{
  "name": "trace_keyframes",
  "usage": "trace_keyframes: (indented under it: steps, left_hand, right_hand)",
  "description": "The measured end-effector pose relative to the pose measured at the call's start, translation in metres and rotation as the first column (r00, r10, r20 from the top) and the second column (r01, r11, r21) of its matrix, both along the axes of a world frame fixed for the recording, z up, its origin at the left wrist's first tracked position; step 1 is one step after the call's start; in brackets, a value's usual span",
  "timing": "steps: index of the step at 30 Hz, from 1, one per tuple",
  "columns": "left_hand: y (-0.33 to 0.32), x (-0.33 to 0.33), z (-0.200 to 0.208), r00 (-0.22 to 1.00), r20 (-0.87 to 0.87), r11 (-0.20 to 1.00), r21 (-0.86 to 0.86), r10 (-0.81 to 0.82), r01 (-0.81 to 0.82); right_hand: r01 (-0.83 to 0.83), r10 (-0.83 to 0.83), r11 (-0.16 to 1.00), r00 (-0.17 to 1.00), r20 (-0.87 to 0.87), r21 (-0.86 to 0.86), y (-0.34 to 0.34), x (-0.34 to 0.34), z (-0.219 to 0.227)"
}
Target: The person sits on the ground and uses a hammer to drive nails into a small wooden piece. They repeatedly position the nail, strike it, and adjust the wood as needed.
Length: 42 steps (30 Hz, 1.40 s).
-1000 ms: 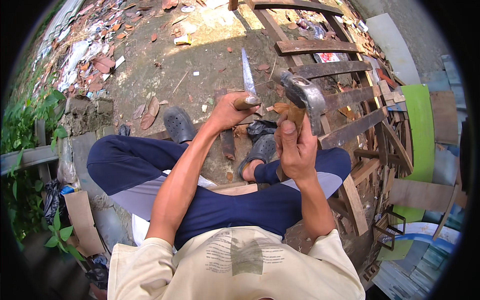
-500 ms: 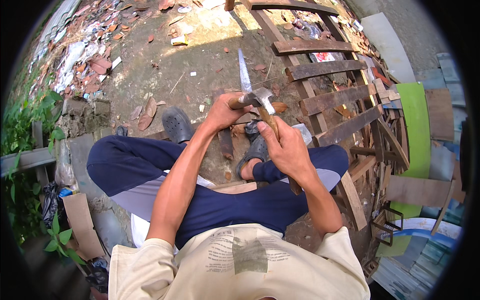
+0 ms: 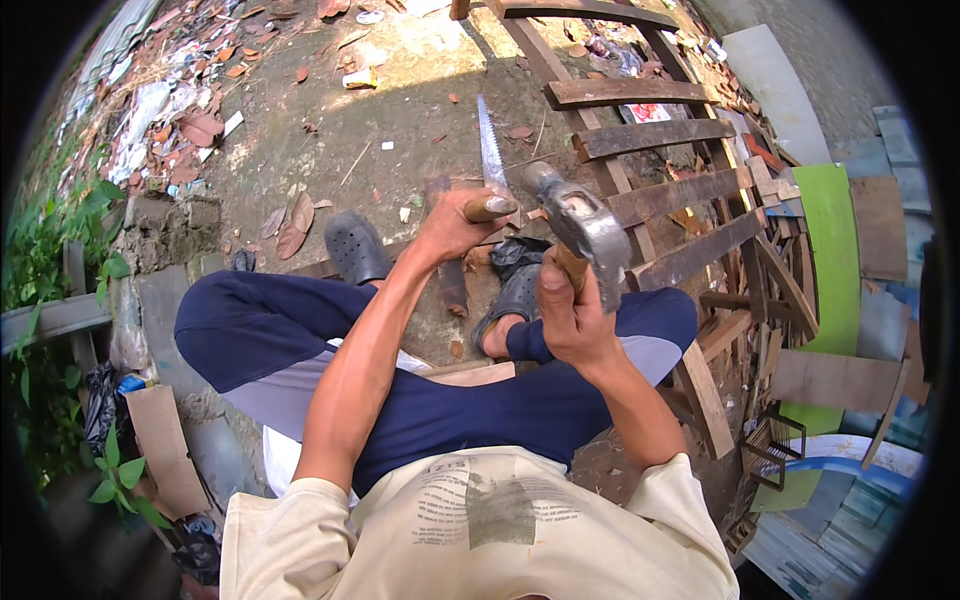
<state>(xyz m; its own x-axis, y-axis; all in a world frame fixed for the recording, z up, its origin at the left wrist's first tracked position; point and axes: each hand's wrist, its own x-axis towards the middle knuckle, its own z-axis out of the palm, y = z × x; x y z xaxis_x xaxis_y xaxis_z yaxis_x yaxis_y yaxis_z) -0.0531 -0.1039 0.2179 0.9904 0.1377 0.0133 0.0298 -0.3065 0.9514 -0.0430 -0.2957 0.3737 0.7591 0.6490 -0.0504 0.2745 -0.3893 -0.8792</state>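
My left hand point(image 3: 452, 225) is closed round a short tool with a round wooden handle point(image 3: 490, 208); its butt points right and its working end is hidden. Below that hand, a narrow dark wooden strip point(image 3: 452, 288) shows between my feet. In my right hand point(image 3: 578, 315) is a hammer, gripped by its wooden handle, its steel head point(image 3: 588, 225) raised to the right of the tool's butt and apart from it. Just beyond my left hand, a toothed saw blade point(image 3: 489, 145) points away from me; its handle end is hidden.
A slatted wooden frame point(image 3: 655, 135) leans at the right, beside loose boards and a green panel point(image 3: 828, 270). My shoes point(image 3: 355, 248) flank the work. A concrete block point(image 3: 165, 235) and plants point(image 3: 70, 240) stand left. Litter and dry leaves point(image 3: 200, 128) lie far left.
The hammer head has lifted off the wooden handle's butt and swung up and right, toward me. My left hand has stayed nearly in place.
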Motion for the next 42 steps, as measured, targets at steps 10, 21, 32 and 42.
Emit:
trace_keyframes:
  steps: [10, 21, 32, 42]
  left_hand:
    - [0.003, 0.002, -0.005, 1.000, 0.016, 0.994, -0.107, -0.022, 0.024]
    - [0.007, 0.001, -0.001, 0.994, -0.016, 0.979, -0.172, -0.111, 0.107]
    - [0.013, 0.007, -0.003, 0.986, -0.031, 0.966, -0.211, -0.163, 0.153]
    - [0.014, 0.010, -0.004, 0.975, -0.087, 0.965, -0.187, -0.203, 0.184]
  right_hand:
    - [-0.043, 0.040, 0.999, 0.992, 0.118, 0.028, -0.001, 0.003, -0.005]
    - [0.008, -0.021, 0.994, 0.993, -0.117, -0.110, -0.006, -0.002, -0.018]
    - [0.123, -0.111, 0.989, 0.985, -0.135, 0.083, -0.011, -0.006, -0.020]
    - [0.098, -0.082, 0.953, 0.994, -0.068, 0.285, -0.003, -0.008, -0.030]
